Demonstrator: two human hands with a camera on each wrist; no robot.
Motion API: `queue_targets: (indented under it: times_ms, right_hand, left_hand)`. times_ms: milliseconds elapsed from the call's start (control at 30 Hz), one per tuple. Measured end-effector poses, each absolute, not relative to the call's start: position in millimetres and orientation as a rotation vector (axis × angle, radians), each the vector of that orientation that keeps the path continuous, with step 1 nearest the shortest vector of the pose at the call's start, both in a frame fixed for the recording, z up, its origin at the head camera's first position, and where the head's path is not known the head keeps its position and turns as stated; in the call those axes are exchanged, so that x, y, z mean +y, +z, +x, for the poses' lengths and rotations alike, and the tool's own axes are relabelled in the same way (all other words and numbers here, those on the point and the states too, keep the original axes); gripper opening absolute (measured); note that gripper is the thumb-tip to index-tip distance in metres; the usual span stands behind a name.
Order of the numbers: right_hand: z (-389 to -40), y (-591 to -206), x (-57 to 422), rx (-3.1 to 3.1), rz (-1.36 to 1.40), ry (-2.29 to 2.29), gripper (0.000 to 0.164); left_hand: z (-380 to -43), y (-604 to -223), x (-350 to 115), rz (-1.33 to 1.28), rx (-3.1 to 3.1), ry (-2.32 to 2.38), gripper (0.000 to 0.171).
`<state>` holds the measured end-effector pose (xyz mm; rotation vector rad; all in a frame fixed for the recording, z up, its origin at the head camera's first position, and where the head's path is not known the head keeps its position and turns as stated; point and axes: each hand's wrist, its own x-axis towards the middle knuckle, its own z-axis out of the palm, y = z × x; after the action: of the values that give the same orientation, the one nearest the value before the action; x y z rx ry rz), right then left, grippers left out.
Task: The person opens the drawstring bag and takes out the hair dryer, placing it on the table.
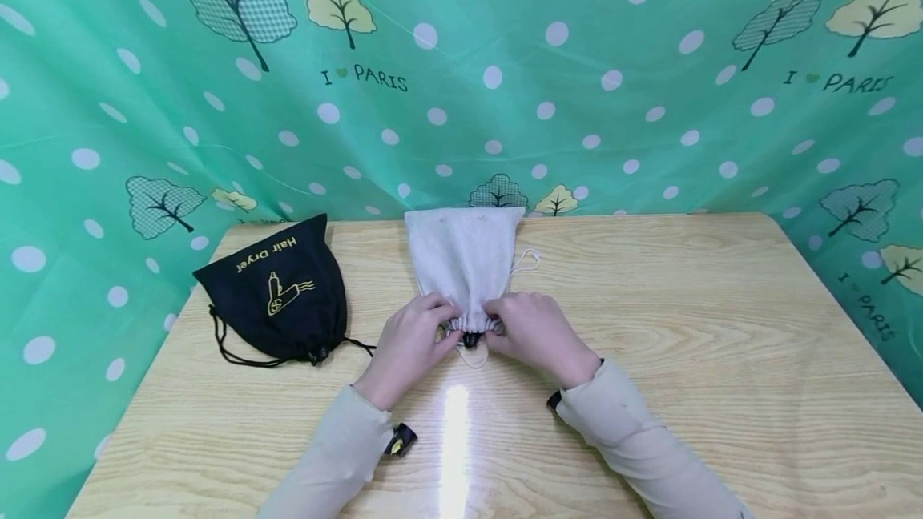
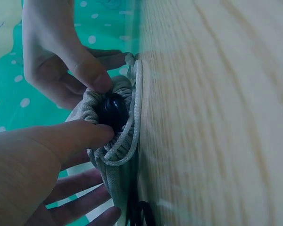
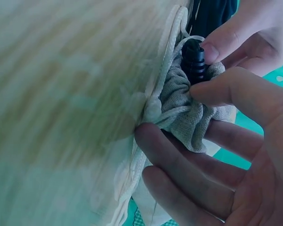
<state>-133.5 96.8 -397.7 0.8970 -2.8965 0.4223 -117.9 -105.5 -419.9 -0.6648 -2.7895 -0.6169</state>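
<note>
A light grey drawstring bag [image 1: 464, 251] lies flat at the middle of the table, its gathered mouth towards me. My left hand [image 1: 414, 336] pinches the left side of that mouth between thumb and fingers. On the opposite side, my right hand [image 1: 537, 335] grips the bunched cloth the same way. Between the two thumbs, a black ribbed piece [image 3: 194, 61] pokes out of the mouth; the rest of it is hidden in the cloth. Pale cord [image 2: 138, 94] loops beside the opening, along the table side.
A black drawstring bag [image 1: 320, 287] marked "Hair Dryer" lies to the left, its black cord [image 1: 245, 359] trailing on the wooden table [image 1: 685, 303]. Another white cord loop [image 1: 530, 260] sticks out right of the grey bag. A green patterned cloth [image 1: 461, 142] hangs behind the table.
</note>
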Motion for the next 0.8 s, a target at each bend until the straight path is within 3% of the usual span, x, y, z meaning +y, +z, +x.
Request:
queue_targets:
  times_ms: [467,800]
  right_hand:
    - [-130.6,-399.7,92.1,-2.897,0.835,0.375,0.01]
    - [-126.8,-400.5,88.5,-2.939,0.76,0.376,0.03]
  left_hand:
    - [-117.5,-421.1,-105.5,-0.661,-2.789,-0.58,0.025]
    - [-114.4,-419.5,-106.2,-0.64,-2.803,-0.503,0.022]
